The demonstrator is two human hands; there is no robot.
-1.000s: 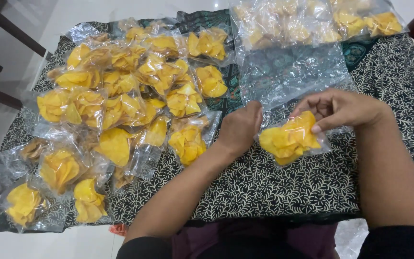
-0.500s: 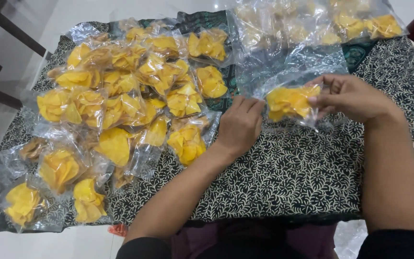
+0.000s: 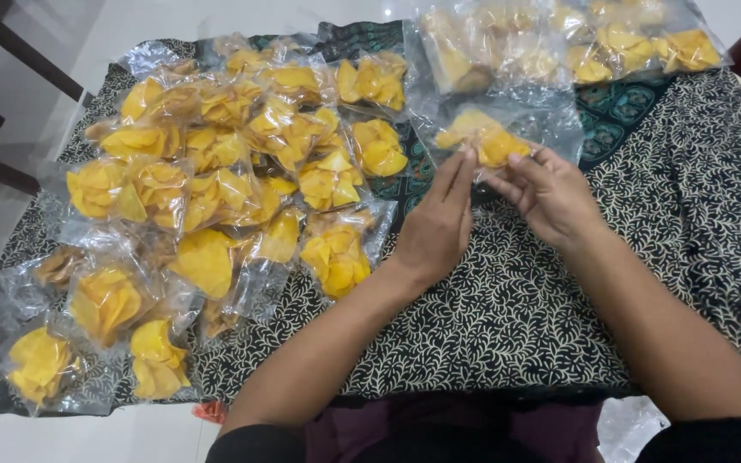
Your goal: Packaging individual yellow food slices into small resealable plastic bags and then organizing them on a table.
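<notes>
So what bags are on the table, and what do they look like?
Small clear bag of yellow chips: held by both hands, left hand and right hand.
Pile of filled clear bags: left side of patterned cloth.
Big clear bag of chips: far edge.

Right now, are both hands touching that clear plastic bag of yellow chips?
Touching. The head view shows the fingers of the left hand and right hand pinching the clear plastic bag of yellow chips.

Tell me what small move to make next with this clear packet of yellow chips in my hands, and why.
Probably lower the clear plastic packet of yellow chips onto the dark leaf-patterned cloth. Both the left hand and right hand pinch it by the fingertips, and the pile of filled clear packets already lies flat just to its left.
</notes>
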